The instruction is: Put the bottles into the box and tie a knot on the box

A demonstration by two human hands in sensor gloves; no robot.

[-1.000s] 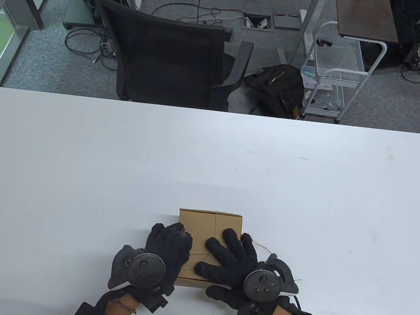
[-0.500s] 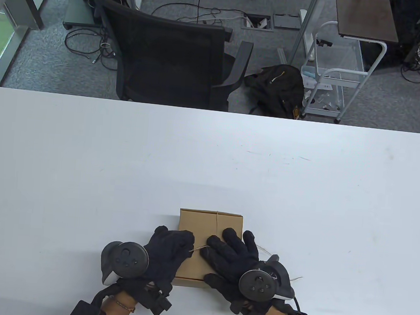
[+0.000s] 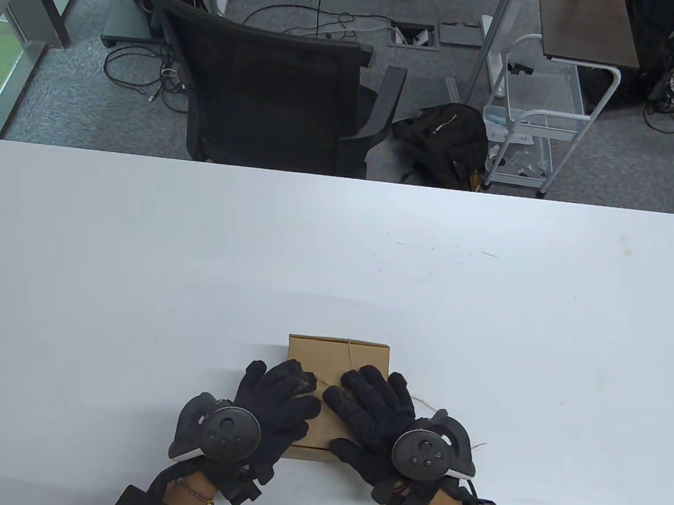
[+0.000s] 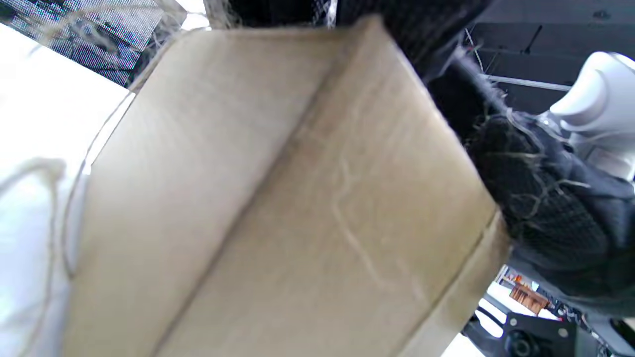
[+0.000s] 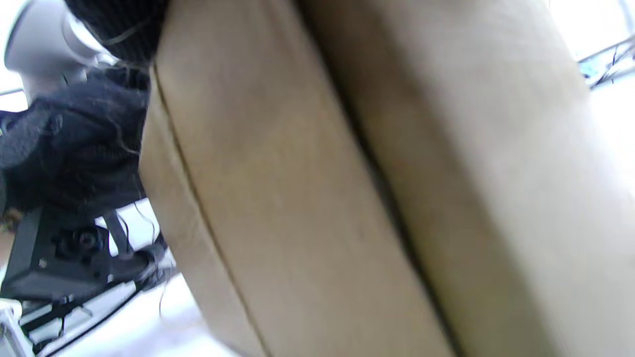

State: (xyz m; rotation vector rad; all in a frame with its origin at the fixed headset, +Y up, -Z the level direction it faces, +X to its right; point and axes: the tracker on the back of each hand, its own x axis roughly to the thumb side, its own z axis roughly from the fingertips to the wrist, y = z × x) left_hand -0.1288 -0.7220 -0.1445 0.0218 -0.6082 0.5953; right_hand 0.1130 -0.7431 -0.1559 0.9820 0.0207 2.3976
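A small brown cardboard box (image 3: 335, 354) sits closed near the table's front edge, with thin twine (image 3: 350, 351) running over its top. My left hand (image 3: 285, 391) lies over the box's left half, its fingers curled and pinching the twine. A short stretch of that twine (image 3: 325, 383) shows between the two hands. My right hand (image 3: 369, 401) rests with straight fingers on the right half, thumb at the near edge. The left wrist view shows the box (image 4: 278, 208) close up with twine (image 4: 64, 218) beside it. The box (image 5: 377, 198) fills the right wrist view. No bottle is in view.
A loose twine end (image 3: 421, 398) trails on the white table (image 3: 137, 277) to the right of the box. Beyond the far edge stand a black office chair (image 3: 268, 84), a dark bag (image 3: 444, 144) and a white wire cart (image 3: 534, 116).
The left hand had pulled the twine out to the left; it has swung back over the box. The hands now nearly touch. The box has not moved.
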